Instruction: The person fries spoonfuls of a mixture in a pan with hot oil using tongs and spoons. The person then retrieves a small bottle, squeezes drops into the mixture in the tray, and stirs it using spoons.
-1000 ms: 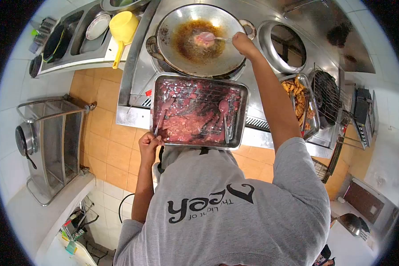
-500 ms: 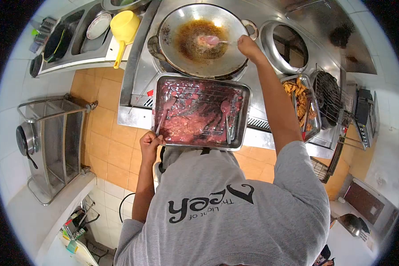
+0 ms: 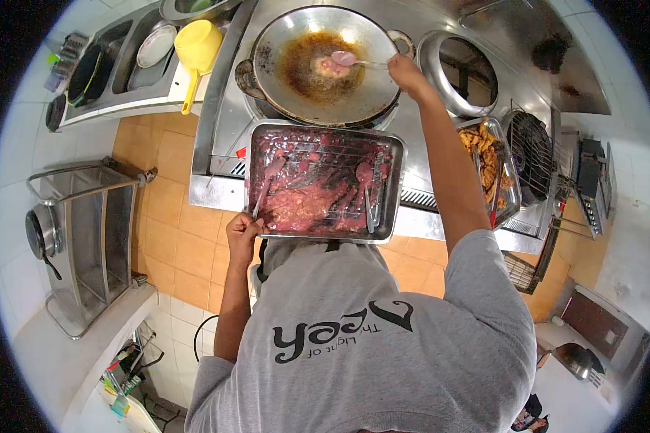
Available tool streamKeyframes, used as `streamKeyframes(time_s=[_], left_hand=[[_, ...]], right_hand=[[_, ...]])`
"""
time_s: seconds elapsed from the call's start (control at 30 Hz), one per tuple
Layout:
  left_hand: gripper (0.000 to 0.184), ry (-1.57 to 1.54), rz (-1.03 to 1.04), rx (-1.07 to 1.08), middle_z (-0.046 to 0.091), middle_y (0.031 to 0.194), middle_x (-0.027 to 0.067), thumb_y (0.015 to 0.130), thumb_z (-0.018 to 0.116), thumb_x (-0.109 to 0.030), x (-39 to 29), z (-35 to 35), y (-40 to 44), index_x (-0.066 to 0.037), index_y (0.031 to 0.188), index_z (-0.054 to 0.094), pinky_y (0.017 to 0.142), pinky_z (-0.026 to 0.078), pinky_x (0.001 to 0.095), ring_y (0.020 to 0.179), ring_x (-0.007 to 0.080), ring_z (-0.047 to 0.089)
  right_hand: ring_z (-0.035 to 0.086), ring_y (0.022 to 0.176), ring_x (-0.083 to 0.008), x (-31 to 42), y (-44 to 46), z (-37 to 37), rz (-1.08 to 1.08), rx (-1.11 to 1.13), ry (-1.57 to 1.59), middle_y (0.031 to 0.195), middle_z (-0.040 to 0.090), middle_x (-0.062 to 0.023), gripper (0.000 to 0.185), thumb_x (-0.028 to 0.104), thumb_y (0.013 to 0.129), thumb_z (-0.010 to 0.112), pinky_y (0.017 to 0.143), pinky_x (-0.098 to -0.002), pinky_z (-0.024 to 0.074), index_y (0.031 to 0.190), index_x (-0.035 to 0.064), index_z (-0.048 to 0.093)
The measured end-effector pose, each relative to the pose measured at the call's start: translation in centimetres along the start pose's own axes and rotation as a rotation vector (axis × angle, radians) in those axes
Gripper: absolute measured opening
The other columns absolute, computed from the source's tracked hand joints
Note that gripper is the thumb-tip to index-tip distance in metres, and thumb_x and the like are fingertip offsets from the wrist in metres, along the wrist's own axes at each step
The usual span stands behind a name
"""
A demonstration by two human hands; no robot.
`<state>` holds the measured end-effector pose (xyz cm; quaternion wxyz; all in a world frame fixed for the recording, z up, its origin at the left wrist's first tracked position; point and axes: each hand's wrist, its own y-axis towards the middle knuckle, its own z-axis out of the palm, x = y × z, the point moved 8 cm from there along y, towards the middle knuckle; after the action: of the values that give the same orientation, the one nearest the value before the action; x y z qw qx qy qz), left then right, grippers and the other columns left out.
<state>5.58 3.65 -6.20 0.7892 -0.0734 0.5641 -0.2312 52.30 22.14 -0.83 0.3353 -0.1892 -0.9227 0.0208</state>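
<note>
My right hand (image 3: pixel 406 74) grips the handle of a spoon (image 3: pixel 345 58), whose pinkish bowl is over the brown oil in the large wok (image 3: pixel 282 36). A pale lump of batter (image 3: pixel 330 68) lies in the oil beside the spoon. At the tray's near left corner, my left hand (image 3: pixel 244 229) is closed round the handle end of another spoon (image 3: pixel 270 174). The metal tray (image 3: pixel 396 187) holds pink, wet mixture (image 3: pixel 296 206). A third spoon (image 3: pixel 365 175) rests at its right side, untouched.
Right of the wok is a round metal burner ring (image 3: pixel 432 68). A tray of browned fried pieces (image 3: pixel 490 162) stands near my right forearm. A yellow dipper (image 3: pixel 198 46) and a plate (image 3: pixel 156 46) are at the left sink. A metal cart (image 3: pixel 97 238) stands on the left.
The spoon in my right hand has lifted slightly and shifted a little right over the wok, uncovering more of the batter lump. My left hand keeps its hold at the tray's corner.
</note>
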Motion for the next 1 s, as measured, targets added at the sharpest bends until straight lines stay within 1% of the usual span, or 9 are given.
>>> streamKeyframes(time_s=[0.13,0.43,0.57,0.73,0.8,0.83,0.9,0.97,1.0], left_hand=[[0.02,0.001,-0.004,0.01,0.053,0.062,0.0062,0.08,0.054,0.006,-0.1,0.4,-0.1,-0.004,0.065,0.044,0.06,0.047,0.0274,0.059,0.0145,0.056],[0.022,0.11,0.015,0.06,0.055,0.062,0.0056,0.079,0.058,0.003,-0.8,0.3,0.2,-0.005,0.064,0.045,0.059,0.046,0.0262,0.059,0.0137,0.056],[0.023,0.151,0.018,0.071,0.057,0.062,0.0055,0.079,0.059,0.002,-1.7,0.2,0.4,-0.006,0.063,0.045,0.059,0.045,0.025,0.058,0.0129,0.057],[0.025,0.259,-0.002,0.115,0.055,0.061,0.0047,0.081,0.059,0.0,-1.6,-0.3,0.9,-0.006,0.062,0.044,0.056,0.045,0.0235,0.057,0.0113,0.057],[0.025,0.34,0.005,0.146,0.056,0.062,0.0061,0.085,0.055,-0.003,-2.5,0.3,0.8,-0.007,0.066,0.04,0.053,0.047,0.0233,0.057,0.0119,0.057],[0.025,0.319,-0.006,0.15,0.056,0.062,0.0065,0.086,0.054,-0.004,-2.7,0.6,0.8,-0.007,0.067,0.038,0.053,0.047,0.0235,0.056,0.0124,0.057],[0.022,0.321,-0.024,0.184,0.058,0.063,0.0087,0.089,0.05,-0.006,-1.9,0.3,1.1,-0.007,0.074,0.034,0.051,0.049,0.0242,0.055,0.014,0.058],[0.016,0.348,-0.032,0.235,0.058,0.065,0.01,0.089,0.048,-0.005,-1.3,-0.2,1.3,-0.007,0.082,0.035,0.052,0.049,0.0254,0.057,0.0152,0.058],[0.013,0.364,-0.039,0.261,0.058,0.066,0.0107,0.089,0.048,-0.005,-1.1,-0.4,1.3,-0.007,0.086,0.035,0.052,0.049,0.026,0.058,0.0158,0.059]], right_hand=[[0.06,0.081,-0.0345,1.4,-1.1,0.4,-0.024,0.027,-0.218,0.087,0.061,-0.0251,0.033,0.023,0.088,0.041,0.072,-0.0416,0.0447,0.092,-0.0051,0.057],[0.059,0.095,-0.0377,2.7,-1.1,0.4,0.104,-0.053,-0.395,0.101,0.06,-0.0252,0.03,0.02,0.082,0.045,0.085,-0.0445,0.0452,0.1,0.0005,0.059],[0.059,0.094,-0.0374,3.0,-2.6,-2.9,0.044,-0.131,-0.282,0.1,0.06,-0.0245,0.027,0.019,0.083,0.045,0.083,-0.0458,0.0452,0.098,0.0004,0.057],[0.055,0.09,-0.04,3.2,-16.7,-8.6,-0.162,-0.283,-0.045,0.094,0.056,-0.0267,0.026,0.02,0.091,0.04,0.079,-0.044,0.0426,0.091,-0.0027,0.053],[0.054,0.086,-0.0364,-0.4,-23.0,-6.8,-0.123,-0.363,0.014,0.091,0.055,-0.0232,0.025,0.021,0.092,0.042,0.077,-0.0404,0.0417,0.091,-0.0018,0.052],[0.054,0.084,-0.0353,-2.0,-25.7,-4.8,-0.022,-0.179,0.088,0.087,0.055,-0.0216,0.024,0.022,0.092,0.042,0.076,-0.0394,0.0421,0.091,-0.0004,0.051],[0.049,0.074,-0.0265,-3.4,-31.4,-0.3,0.13,-0.104,0.259,0.078,0.049,-0.0148,0.014,0.013,0.092,0.042,0.073,-0.0341,0.0419,0.087,0.0011,0.048],[0.044,0.07,-0.016,-1.6,-35.1,3.0,0.008,-0.172,0.3,0.074,0.042,-0.0078,0.004,0.001,0.088,0.042,0.065,-0.0315,0.0416,0.088,0.0036,0.045],[0.044,0.07,-0.0156,-2.1,-36.2,5.4,0.183,-0.127,0.498,0.074,0.043,-0.0078,0.005,0.0,0.086,0.043,0.064,-0.0309,0.0416,0.09,0.0032,0.045]])
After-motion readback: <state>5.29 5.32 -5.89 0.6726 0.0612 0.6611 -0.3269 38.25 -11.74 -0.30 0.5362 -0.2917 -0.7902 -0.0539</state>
